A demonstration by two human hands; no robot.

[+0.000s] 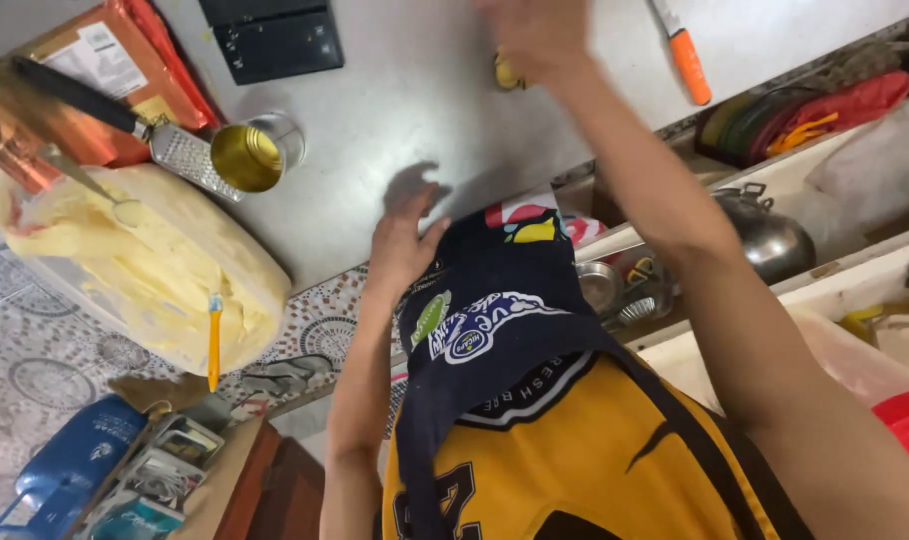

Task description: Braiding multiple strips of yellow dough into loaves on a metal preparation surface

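A person in a yellow jersey and a dark printed apron [495, 330] leans over a grey metal counter [415, 110], seen from a head camera.

The left hand [403, 240] lies at the near edge of the counter, fingers spread and slightly curled, holding nothing.

The right hand [535, 35] reaches to the far side of the counter, its fingers bunched down over one small yellowish object [507, 72]. The hand is blurred, so whether it pinches the object or only touches it cannot be told.

To the right of that hand lies one knife with an orange handle [689, 62].

Left of the left hand stands one open tin can [255, 152] with a gold-coloured inside. Touching the can is one metal grater with a black handle [165, 140].

Farther left sits one large tub of pale yellow dough or butter [155, 270], with one spoon [105, 195] stuck in it and one yellow-handled tool [215, 340] resting on its near side.

One orange packet [115, 60] lies at the far left, and one black flat device [275, 38] lies beside it.

On the right, below the counter, are one steel kettle [775, 240] and one small steel bowl [600, 285].
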